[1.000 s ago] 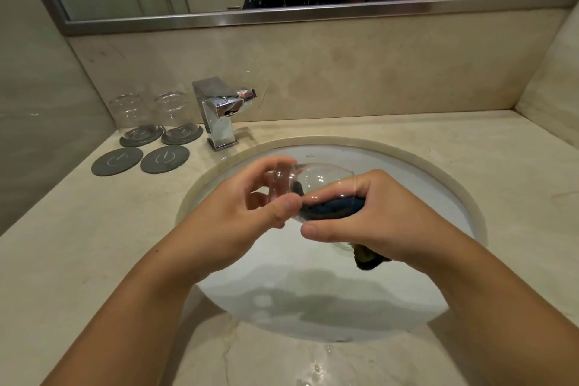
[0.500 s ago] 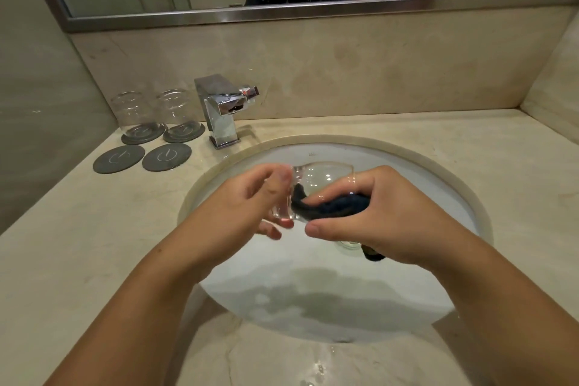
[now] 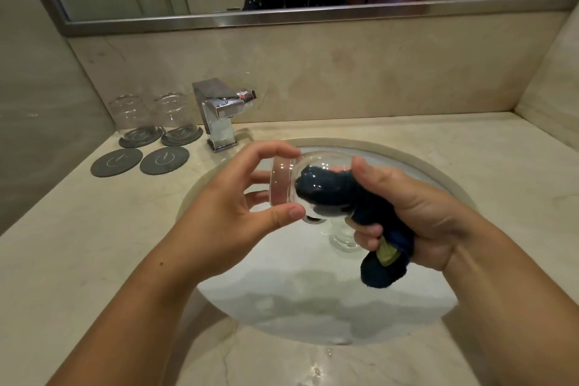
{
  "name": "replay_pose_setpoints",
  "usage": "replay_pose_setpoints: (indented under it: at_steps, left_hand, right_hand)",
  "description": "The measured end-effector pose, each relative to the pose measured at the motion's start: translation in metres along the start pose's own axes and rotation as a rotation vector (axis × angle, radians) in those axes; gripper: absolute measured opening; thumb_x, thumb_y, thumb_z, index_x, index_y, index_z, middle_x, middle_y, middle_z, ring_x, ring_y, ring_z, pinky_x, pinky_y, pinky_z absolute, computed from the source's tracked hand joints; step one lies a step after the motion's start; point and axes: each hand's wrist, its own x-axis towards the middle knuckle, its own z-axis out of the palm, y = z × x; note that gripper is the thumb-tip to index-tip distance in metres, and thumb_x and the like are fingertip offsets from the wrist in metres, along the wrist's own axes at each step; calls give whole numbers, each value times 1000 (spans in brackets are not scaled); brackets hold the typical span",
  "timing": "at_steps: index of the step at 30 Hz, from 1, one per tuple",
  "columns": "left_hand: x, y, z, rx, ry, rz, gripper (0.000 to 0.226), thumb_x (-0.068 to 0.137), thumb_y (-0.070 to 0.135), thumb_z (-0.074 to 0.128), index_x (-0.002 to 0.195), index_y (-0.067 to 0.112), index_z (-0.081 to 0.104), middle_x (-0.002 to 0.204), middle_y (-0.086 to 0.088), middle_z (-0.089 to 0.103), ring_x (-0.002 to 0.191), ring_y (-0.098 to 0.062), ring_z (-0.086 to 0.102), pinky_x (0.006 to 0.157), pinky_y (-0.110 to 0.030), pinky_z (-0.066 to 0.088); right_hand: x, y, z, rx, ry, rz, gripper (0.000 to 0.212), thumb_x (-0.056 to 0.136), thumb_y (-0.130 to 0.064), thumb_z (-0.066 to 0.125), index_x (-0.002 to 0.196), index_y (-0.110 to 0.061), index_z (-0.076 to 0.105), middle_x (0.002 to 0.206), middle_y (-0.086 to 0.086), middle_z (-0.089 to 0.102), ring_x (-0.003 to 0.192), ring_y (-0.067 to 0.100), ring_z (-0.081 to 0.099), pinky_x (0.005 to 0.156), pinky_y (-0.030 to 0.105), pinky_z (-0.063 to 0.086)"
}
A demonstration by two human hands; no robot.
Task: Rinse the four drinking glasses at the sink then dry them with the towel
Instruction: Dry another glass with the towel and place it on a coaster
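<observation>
left hand [image 3: 238, 207] centre frame, thumb and fingers curled round the base end of a drinking glass [image 3: 283, 185], held on its side over the basin, mouth pointing frame right

right hand [image 3: 416, 219] right of centre, fist closed round a wad of dark blue towel [image 3: 326, 194]; the front of the wad is stuffed inside the glass and the tail hangs out below the fist

second glass [image 3: 346, 238] sits in the sink [image 3: 438, 172] bowl just under the right hand, near the drain, partly hidden

two more glasses, [image 3: 134, 116] and [image 3: 178, 114], stand on dark coasters upper left of frame, beside the faucet [image 3: 219, 113]; no water seen running

two bare coasters, [image 3: 116, 162] and [image 3: 164, 159], lie just in front of those

step: drying the inside of the held glass, likely the third of four, with the pair upper left looking done and the one in the bowl yet to dry

next, by my read: turn the towel against the inner wall, pull it out, wipe the outside, set the glass on a bare coaster, then lift the one from the bowl; wet glass is slippery so the left-hand grip needs to hold firm
</observation>
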Motion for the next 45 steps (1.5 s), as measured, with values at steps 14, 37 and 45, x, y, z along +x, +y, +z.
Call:
replay_pose_setpoints:
  at_steps: [14,37,45]
  left_hand:
    - [0,4,-7,-136,74,7,54,75,24,84,122,35,61,124,18,67,115,-17,69,97,-35,57]
    - [3,2,3,-303,208,-215,41,70,53,81,107,36,79,105,-10,78,74,-21,74,69,-34,61]
    - [3,0,7,-235,181,-165,49,71,57,77,118,44,72,118,-3,76,91,-24,75,76,-28,57]
  right_hand:
    - [0,-14,-3,395,72,12,45,85,-55,62,76,-13,77,64,-2,57,36,3,32,35,15,32]
    - [5,2,8,-548,385,-205,38,104,-32,59,71,-15,71,56,1,58,49,22,56,46,25,45]
    - [4,-9,-2,93,358,-41,29,97,-34,59,78,-12,59,55,9,47,38,19,35,44,24,32]
